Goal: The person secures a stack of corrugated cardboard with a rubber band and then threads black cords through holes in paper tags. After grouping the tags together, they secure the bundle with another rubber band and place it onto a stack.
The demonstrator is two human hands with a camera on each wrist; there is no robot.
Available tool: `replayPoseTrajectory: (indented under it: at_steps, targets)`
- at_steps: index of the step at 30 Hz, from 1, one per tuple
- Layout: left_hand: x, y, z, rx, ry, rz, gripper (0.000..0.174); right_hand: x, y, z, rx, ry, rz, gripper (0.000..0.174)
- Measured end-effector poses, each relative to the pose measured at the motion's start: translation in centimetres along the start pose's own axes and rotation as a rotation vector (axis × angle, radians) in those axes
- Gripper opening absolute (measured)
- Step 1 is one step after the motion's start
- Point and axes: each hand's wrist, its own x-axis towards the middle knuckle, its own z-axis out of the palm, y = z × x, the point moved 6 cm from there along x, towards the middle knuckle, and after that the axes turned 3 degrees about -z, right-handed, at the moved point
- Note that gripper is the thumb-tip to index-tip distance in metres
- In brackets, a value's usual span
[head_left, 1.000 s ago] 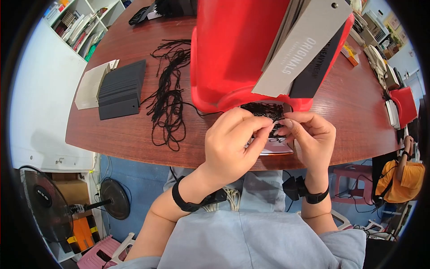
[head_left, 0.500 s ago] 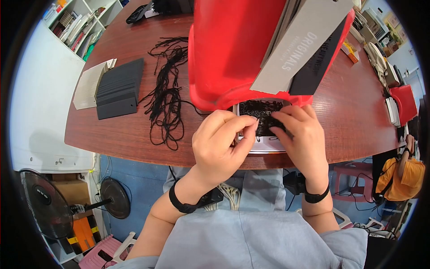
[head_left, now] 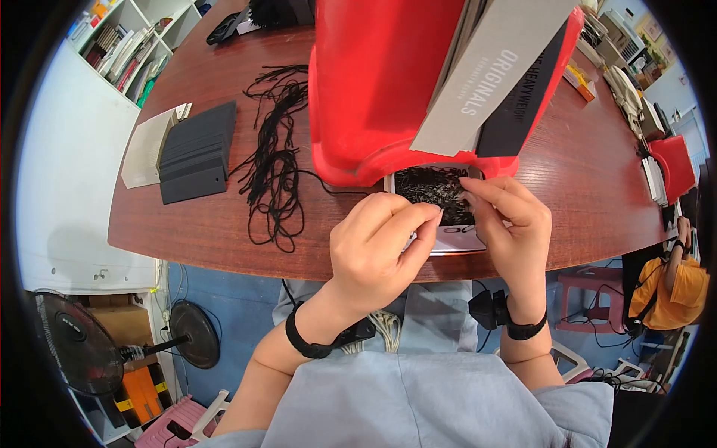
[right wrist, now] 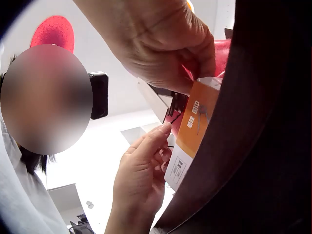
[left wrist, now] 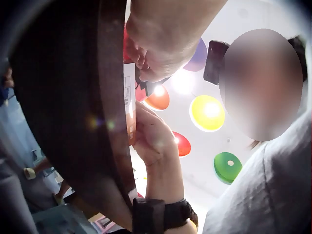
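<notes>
In the head view, the left hand pinches a thin black cord between thumb and index finger, at the near side of an open box full of small black loops. The cord tip shows in the right wrist view, above the left hand. Beside it, the right hand has thumb and index finger close together over the box's right side, at a small dark strand that is hard to make out. The box's orange and white side shows at the table edge. A bundle of black cords lies to the left.
A large red plastic stool stands over the far side of the box, with grey "ORIGINALS" tags and black tags on it. Stacks of black cards and beige cards lie on the brown table.
The right hand reached down from the left fingertips into the black loops, then lifted slightly with its fingertips drawn together. The left hand moved slightly left, then back right, still pinching.
</notes>
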Motion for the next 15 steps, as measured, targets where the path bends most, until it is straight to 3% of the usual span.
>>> replayPoseTrajectory:
  at_steps: [5, 8, 15]
  targets:
    - [-0.2, 0.8, 0.4, 0.123, 0.030, 0.162, 0.020, -0.4, 0.7, -0.1, 0.219, 0.054, 0.170, 0.019]
    - [-0.1, 1.6, 0.6, 0.179, 0.056, 0.228, 0.021, -0.5, 0.4, 0.1, 0.251, 0.041, 0.180, 0.016]
    - [-0.4, 2.2, 0.9, 0.199, 0.068, 0.270, 0.021, -1.2, 0.5, 0.2, 0.397, 0.040, 0.269, 0.013]
